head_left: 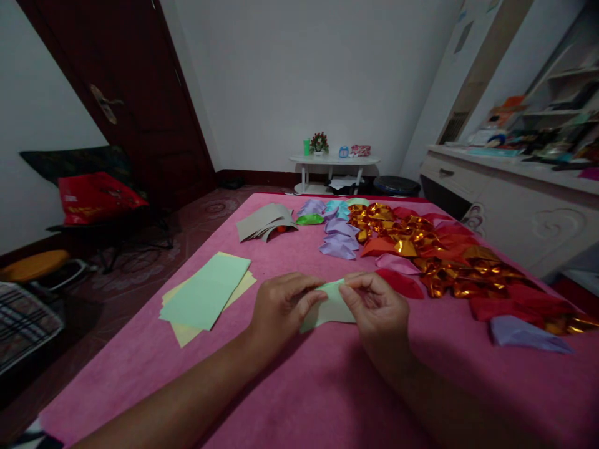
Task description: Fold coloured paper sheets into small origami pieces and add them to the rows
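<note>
A pale green sheet of paper [333, 307] is held between my two hands, just above the pink tablecloth. My left hand [283, 305] pinches its left side between thumb and fingers. On the right, my right hand [378, 305] grips the upper right edge, thumb on the near face. The paper's top edge looks bent over; its lower edge hangs free. To the left lie flat green sheets [208, 290] on top of yellow sheets [186, 335]. Just beyond my right hand rests a red folded paper piece [401, 284].
Gold foil folded pieces [453, 274] and red ones cover the table's right side. Purple folded pieces [339, 240] stand near the middle back, beside grey sheets [266, 222]. The pink tablecloth [281, 399] spans the table. A chair with a red bag [98, 198] stands left.
</note>
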A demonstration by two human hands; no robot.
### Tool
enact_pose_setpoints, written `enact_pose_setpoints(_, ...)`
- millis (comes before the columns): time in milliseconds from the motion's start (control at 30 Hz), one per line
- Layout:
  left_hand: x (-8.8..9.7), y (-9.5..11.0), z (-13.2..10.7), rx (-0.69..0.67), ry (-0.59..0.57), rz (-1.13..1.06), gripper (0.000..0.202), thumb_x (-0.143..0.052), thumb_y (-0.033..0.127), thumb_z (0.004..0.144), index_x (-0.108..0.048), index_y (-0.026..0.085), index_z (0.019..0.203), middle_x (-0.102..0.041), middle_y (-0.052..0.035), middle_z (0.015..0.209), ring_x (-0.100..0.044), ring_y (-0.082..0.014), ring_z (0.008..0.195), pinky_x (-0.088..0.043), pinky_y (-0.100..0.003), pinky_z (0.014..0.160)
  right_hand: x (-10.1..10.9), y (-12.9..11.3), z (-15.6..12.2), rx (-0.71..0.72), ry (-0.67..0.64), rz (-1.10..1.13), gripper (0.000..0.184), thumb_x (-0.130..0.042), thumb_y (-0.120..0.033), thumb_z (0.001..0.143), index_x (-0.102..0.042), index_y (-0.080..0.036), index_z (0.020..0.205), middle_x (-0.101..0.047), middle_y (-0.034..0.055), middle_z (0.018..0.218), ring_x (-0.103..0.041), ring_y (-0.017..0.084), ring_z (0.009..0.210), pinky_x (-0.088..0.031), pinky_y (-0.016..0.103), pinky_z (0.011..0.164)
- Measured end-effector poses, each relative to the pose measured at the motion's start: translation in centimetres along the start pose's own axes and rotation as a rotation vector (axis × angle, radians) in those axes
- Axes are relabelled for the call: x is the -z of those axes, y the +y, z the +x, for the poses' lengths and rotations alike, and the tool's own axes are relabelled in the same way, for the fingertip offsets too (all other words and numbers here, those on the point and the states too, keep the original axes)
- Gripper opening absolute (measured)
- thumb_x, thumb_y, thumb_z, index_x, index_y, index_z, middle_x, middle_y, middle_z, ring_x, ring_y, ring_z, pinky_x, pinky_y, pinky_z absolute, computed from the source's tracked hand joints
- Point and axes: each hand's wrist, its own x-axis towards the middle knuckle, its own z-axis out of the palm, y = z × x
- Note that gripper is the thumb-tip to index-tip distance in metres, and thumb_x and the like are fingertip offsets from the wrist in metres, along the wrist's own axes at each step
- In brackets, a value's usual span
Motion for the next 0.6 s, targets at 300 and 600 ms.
enact_pose_setpoints(300,0.7,1.1,1.4,-0.096,-0.046,0.056,0.008,-0.065,0.02,0.08,-0.068,0.017,0.087,-0.072,-0.0036,0.08,-0.066,-0.0136,0.07,-0.048,-0.021,0.065,-0.1,0.0,0.1,0.02,-0.059,0.09,0.006,-0.066,-0.017,0.078,-0.062,-0.021,0.079,-0.061,-0.0008,0.078,-0.059,0.014,0.076,-0.047,0.025,0.071)
enact_pose_setpoints(600,1.2,1.5,1.9,-0.14,-0.174,0.159,0.012,-0.065,0.028,0.081,-0.069,0.022,0.091,-0.072,-0.0029,0.083,-0.066,-0.0157,0.075,-0.045,-0.025,0.069,0.4,-0.6,0.3,0.032,-0.107,0.053,0.008,-0.061,-0.022,0.082,-0.066,-0.019,0.076,-0.064,0.0034,0.081,-0.06,0.017,0.08,-0.048,0.028,0.074)
